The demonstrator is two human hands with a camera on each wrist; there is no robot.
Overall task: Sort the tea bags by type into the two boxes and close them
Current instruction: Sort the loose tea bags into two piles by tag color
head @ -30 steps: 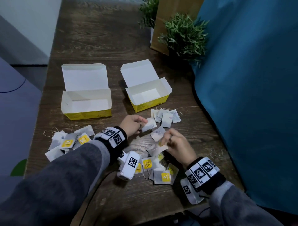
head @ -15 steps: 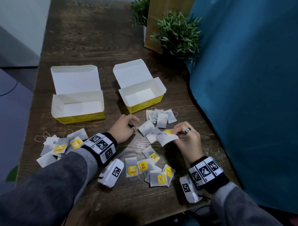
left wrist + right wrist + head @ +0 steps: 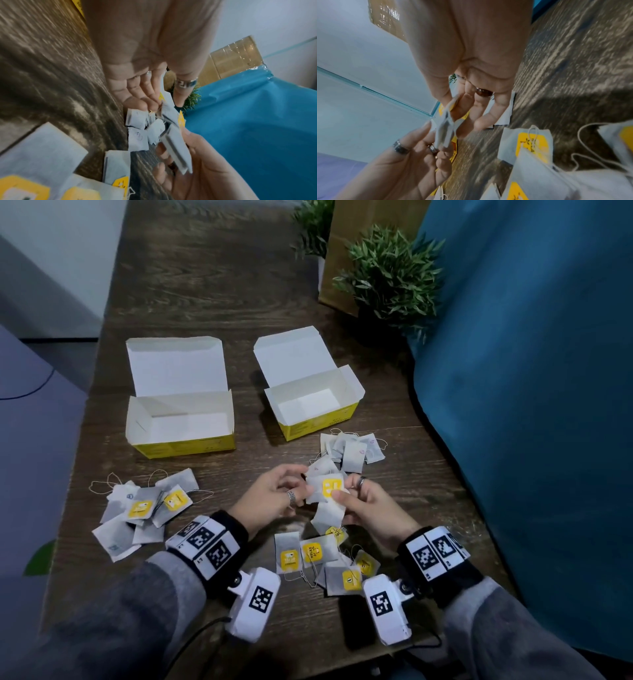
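Now both hands meet over the middle of the surface (image 3: 239,285), sharing a small clutch of tea bags (image 3: 327,489): the left hand (image 3: 270,498) pinches its left edge, the right hand (image 3: 368,505) pinches its right edge with thumb over a yellow tag. How many bags are in the clutch I cannot tell; one more hangs below it. Three loose groups lie around them: a left pile (image 3: 140,508) with two yellow tags showing, a near pile (image 3: 325,563) with about five yellow tags, and a far-right pile (image 3: 352,450) of plain white bags touching the smaller box.

Two yellow boxes stand open, lids back: the larger box (image 3: 181,422) at far left, the smaller box (image 3: 315,405) to its right, a bare strip between them. Two potted plants (image 3: 387,275) stand at the far right edge by a brown carton (image 3: 346,244). A blue cloth (image 3: 531,405) bounds the right side.
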